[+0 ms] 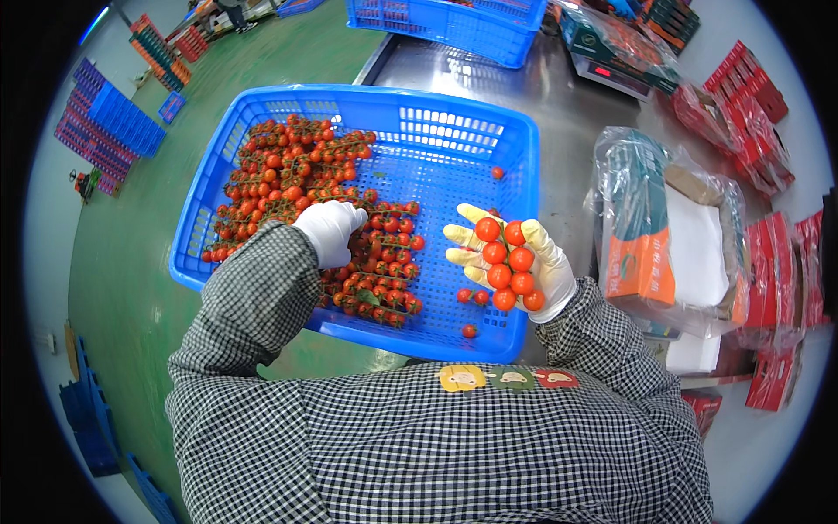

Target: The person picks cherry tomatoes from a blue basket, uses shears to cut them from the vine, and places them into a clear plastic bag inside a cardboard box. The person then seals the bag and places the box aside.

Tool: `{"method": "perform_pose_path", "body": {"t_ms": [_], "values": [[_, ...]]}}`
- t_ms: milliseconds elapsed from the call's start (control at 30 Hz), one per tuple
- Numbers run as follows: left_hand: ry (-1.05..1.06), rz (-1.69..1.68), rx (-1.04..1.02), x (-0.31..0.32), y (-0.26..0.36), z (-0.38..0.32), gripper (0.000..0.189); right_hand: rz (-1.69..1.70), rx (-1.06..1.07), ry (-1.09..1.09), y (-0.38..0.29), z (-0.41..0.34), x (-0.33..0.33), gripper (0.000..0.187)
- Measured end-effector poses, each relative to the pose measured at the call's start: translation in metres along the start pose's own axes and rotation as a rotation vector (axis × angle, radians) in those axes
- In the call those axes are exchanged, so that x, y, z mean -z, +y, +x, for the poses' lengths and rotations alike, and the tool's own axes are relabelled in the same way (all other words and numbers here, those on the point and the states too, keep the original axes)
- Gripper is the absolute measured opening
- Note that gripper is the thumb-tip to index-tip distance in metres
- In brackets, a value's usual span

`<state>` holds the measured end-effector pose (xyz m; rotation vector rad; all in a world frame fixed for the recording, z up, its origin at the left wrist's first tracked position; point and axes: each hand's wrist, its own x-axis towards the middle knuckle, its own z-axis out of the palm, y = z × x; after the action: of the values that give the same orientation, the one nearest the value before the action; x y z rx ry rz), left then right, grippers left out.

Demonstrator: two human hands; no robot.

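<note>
A large blue plastic crate [458,105] with slotted walls stands before me. Vine cherry tomatoes [275,170] are heaped in its left half. My left hand [330,232], in a white glove, reaches over the heap with its fingers bent down. Whether those fingers grip a stem is hidden. On the palm of my gloved right hand [550,275], turned up above the crate's right side, rests a truss of cherry tomatoes [499,276] in two rows. Several loose cherry tomatoes [469,331] lie on the crate floor below and around that hand.
Right of the crate, a cardboard box [632,262] with a plastic liner sits on the steel table [556,124]. A second blue crate [445,29] and a digital scale [605,72] bearing a packed box are farther back. Red cartons [766,275] line the right edge.
</note>
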<state>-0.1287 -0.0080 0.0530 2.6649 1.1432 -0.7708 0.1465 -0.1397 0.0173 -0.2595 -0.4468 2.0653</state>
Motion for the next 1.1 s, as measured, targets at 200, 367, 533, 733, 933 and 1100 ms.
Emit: {"method": "perform_pose_path", "body": {"t_ms": [200,367,533,733,933,1100], "values": [[0.561,-0.299,-0.742,0.062,0.094,-0.019,0.055,0.021,0.108,0.184,0.003,-0.033,0.013,0.067],[0.955,-0.490,-0.533,0.094,0.177,0.010,0.063,0.095,0.286,0.130,-0.012,-0.079,0.013,0.055],[0.552,-1.327,-0.399,0.086,0.272,0.027,0.064,-0.317,0.653,0.465,-0.046,-0.128,-0.008,0.049],[0.014,-2.095,-0.572,0.119,0.326,0.080,0.059,-0.525,0.625,0.384,-0.128,-0.213,-0.022,0.075],[-0.366,-2.294,-0.755,0.153,0.360,0.127,0.092,-0.529,0.365,0.333,-0.221,-0.282,-0.003,0.079],[-0.163,-1.510,-0.588,0.193,0.384,0.198,0.074,-1.376,-0.047,0.733,-0.314,-0.290,0.049,0.067]]}}
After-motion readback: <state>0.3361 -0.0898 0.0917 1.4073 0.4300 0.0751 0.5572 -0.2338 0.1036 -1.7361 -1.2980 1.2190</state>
